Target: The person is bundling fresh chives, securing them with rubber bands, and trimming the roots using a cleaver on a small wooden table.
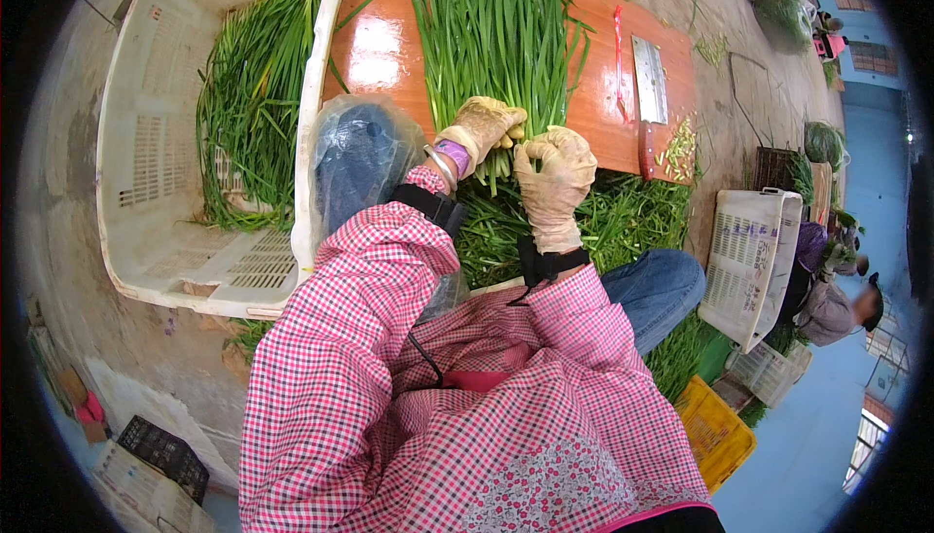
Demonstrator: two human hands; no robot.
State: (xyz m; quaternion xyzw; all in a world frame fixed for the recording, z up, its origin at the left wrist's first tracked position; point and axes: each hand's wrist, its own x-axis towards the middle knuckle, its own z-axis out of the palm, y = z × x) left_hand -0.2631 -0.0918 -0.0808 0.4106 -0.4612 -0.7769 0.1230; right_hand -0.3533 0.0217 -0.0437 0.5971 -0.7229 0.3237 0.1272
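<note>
A thick bundle of garlic chives [496,37] lies across an orange-brown board [606,146], its pale cut ends towards me. My left hand [485,128], in a thin cream glove, is closed over the bundle just above those ends. At the right side of the stem ends, my gloved right hand [556,175] has its fingers curled in on some stems; its fingertips are partly hidden. A cleaver [649,84] with a brown handle rests on the board to the right. Beside it lies a red tie strip [620,66], near chopped stem ends [678,146].
To my left stands a white plastic crate [310,124] holding more chives [255,110]. Loose greens [635,219] lie under the board's near edge. A white crate [751,263] and a yellow crate [711,423] are at the right. Another person [832,310] sits beyond them.
</note>
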